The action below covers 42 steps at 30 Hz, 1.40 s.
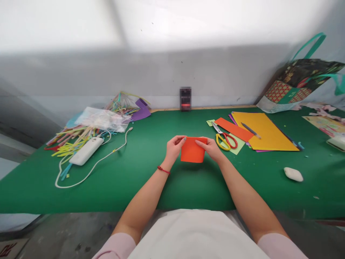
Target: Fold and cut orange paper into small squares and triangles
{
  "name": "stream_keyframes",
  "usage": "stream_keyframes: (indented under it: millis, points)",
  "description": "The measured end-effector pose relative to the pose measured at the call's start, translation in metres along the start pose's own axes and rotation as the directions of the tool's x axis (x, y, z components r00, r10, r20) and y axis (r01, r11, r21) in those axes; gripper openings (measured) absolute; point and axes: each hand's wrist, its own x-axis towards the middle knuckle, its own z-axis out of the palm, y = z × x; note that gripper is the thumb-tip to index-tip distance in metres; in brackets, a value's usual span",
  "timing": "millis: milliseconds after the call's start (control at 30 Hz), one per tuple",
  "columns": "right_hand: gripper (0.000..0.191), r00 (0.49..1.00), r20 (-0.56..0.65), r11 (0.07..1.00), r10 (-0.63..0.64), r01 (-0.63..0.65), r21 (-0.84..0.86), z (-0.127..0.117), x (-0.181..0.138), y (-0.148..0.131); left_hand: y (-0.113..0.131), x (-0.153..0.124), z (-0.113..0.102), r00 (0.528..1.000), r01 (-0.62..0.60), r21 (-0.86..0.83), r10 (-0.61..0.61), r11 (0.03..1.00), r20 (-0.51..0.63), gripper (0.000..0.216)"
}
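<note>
Between my two hands is a piece of orange paper (192,151), roughly square, held up a little above the green table. My left hand (174,146) pinches its upper left corner with thumb and fingers. The upper right corner is gripped by my right hand (212,148), its thumb lying on the near face. Fingers behind the paper are hidden. Just right of my right hand lie scissors (226,141) with one yellow and one red handle loop, on pale green paper (238,144). An orange paper strip (234,129) rests beside them.
Yellow sheets (269,133) with a pen (250,130) lie to the right, near a white oval object (293,174). A patterned bag (291,84) stands at back right. At left are a white power bank (86,151), its cable (94,168) and a heap of coloured paper strips (67,145).
</note>
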Motion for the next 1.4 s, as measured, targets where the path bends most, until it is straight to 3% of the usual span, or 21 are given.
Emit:
stream_keyframes:
  millis: [500,867,1133,1400]
  points:
    - [0.033,0.998,-0.041,0.992,0.041,-0.035,0.121,-0.005,0.006,0.011,-0.006,0.007,-0.002,0.989,0.018,0.034,-0.023,0.999,0.146,0.035]
    - [0.03,0.999,-0.013,0.993,0.03,-0.029,0.11,-0.006,0.005,0.009,-0.003,0.005,-0.002,0.995,0.052,0.057,-0.056,0.997,0.088,0.032]
    - [0.032,0.999,0.038,0.998,0.019,-0.016,-0.061,-0.002,0.001,-0.002,-0.001,0.004,-0.001,0.998,0.058,0.104,-0.057,0.993,-0.017,0.031]
    - [0.032,1.0,0.019,0.995,0.002,0.0,-0.1,-0.002,-0.002,-0.009,0.003,-0.001,0.003,0.999,0.05,0.06,-0.05,0.997,-0.013,0.027]
